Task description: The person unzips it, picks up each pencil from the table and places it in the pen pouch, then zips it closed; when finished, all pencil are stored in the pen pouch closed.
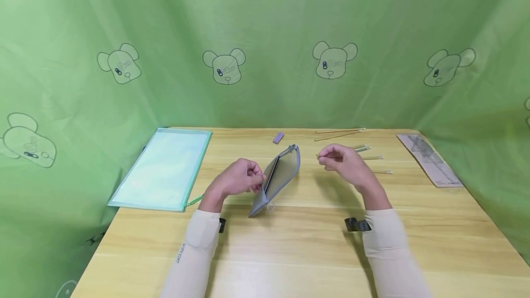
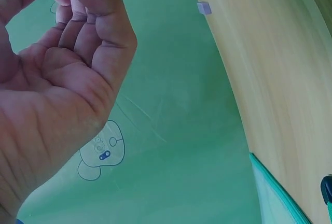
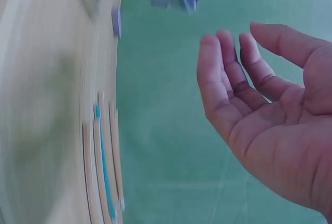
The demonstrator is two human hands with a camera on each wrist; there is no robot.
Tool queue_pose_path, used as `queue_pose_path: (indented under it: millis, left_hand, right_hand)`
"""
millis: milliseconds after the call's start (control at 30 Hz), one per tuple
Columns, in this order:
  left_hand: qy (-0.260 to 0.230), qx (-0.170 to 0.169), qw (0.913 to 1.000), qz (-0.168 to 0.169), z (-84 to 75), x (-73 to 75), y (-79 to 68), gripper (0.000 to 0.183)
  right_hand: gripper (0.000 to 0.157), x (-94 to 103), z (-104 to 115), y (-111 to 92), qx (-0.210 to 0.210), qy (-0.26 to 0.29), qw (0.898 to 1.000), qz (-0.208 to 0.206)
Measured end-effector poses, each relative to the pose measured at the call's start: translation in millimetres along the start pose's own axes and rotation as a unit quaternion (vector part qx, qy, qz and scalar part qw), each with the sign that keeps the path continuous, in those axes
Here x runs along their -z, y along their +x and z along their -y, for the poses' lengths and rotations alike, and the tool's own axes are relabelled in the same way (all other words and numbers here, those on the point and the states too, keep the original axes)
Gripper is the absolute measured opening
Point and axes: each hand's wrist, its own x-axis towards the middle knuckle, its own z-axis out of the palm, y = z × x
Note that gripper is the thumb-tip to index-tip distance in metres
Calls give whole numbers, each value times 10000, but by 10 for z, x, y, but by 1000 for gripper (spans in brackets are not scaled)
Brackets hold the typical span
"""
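A grey zip pouch (image 1: 285,169) is held tilted above the table, its mouth gaping and a dark edge showing inside. My left hand (image 1: 240,177) pinches its near left edge; in the left wrist view the curled fingers of the left hand (image 2: 78,42) fill the upper left, the pinched spot partly cut off. To the right of the pouch and apart from it, my right hand (image 1: 343,162) hovers over the table. The right wrist view has that right hand (image 3: 264,94) with loosely bent fingers and nothing between them. Several pencils (image 1: 339,132) lie behind and beside it.
A purple eraser (image 1: 278,138) lies near the back edge. At the left is a mint-green zip folder (image 1: 165,169) with a green pull strap. A flat pinkish ruler or stencil (image 1: 430,160) lies by the right edge. Green curtains (image 1: 281,95) surround the wooden table (image 1: 281,261).
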Motion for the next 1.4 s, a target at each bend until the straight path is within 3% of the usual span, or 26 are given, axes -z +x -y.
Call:
queue_pose_path:
  millis: [167, 367, 633, 867, 1200, 1400]
  left_hand:
    - [94, -7, 9999, 37, -7, 12, -16, 18]
    - [80, 32, 10000, 41, -2, 22, -32, 17]
    - [67, 41, 10000, 23, 3, 31, -38, 16]
    - [127, 67, 9999, 50, -11, 24, -37, 18]
    - [246, -5, 9997, 70, -29, 19, -34, 19]
    - [233, 9, 9997, 71, -21, 16, -32, 18]
  right_hand:
    - [30, 228, -184, -39, -205, -288, 9991, -243]
    - [34, 407, -406, -81, -253, -1061, 9928, -487]
    - [58, 613, -697, -116, -798, -2175, 9727, -109]
    - [65, 659, -875, -119, -1189, -2105, 9703, 124]
    - [50, 626, -1063, -88, -933, -2279, 9692, -58]
    - [45, 611, -1050, -108, -1101, -2454, 9629, -197]
